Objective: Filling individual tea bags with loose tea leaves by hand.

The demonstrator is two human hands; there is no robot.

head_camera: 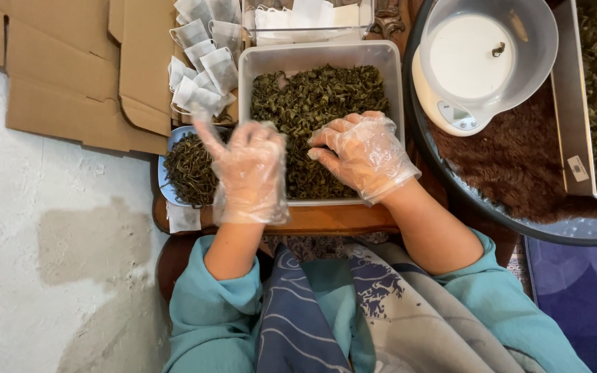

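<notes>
1. A square white plastic tub [257, 76] is seen in the middle of a small wooden table [326, 220]; it is filled with dark green dried leaves [312, 97].
2. The right hand [362, 155], covered by a loose clear plastic glove, is laid over the leaves at the near right of the tub, with the fingers curled down into them. Whether leaves are pinched between the fingers cannot be told.
3. The left hand [250, 169], gloved alike, is raised over the tub's near left corner; its fingers are loosely bent and nothing can be made out in its grip.
4. Just left of the tub, a small metal dish [174, 138] heaped with more dried leaves is set, partly hidden by the left hand.
5. Beyond the dish, a pile of empty white filter bags [198, 69] is lying.
6. To the right, a clear bowl [533, 41] is placed on a white kitchen scale [450, 114].
</notes>
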